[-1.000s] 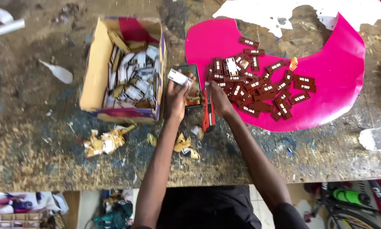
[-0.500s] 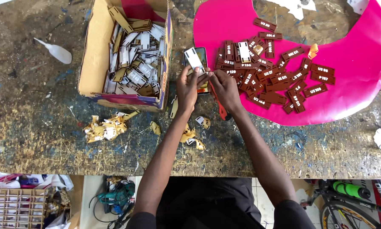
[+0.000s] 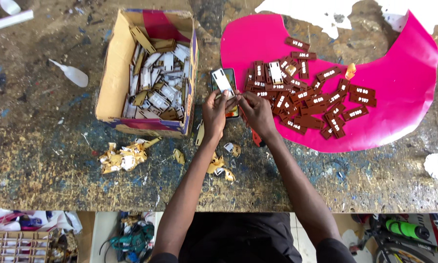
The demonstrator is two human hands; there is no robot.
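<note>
Left hand (image 3: 214,113) and right hand (image 3: 257,111) pinching small white-faced rectangular tag (image 3: 223,81) mid-surface, between tag-filled cardboard box (image 3: 112,73) and pink sheet (image 3: 404,97). Best peeled slowly from one corner, tag steadied.

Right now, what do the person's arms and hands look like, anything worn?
Two bare arms, no sleeves reaching the forearms, no gloves. The left hand and right hand show no rings, watch or bands that I can make out. A dark short-sleeved top covers the torso and upper arms.

Brown tags (image 3: 310,100) on a pink sheet (image 3: 399,73); tan cardboard box (image 3: 112,73).
</note>
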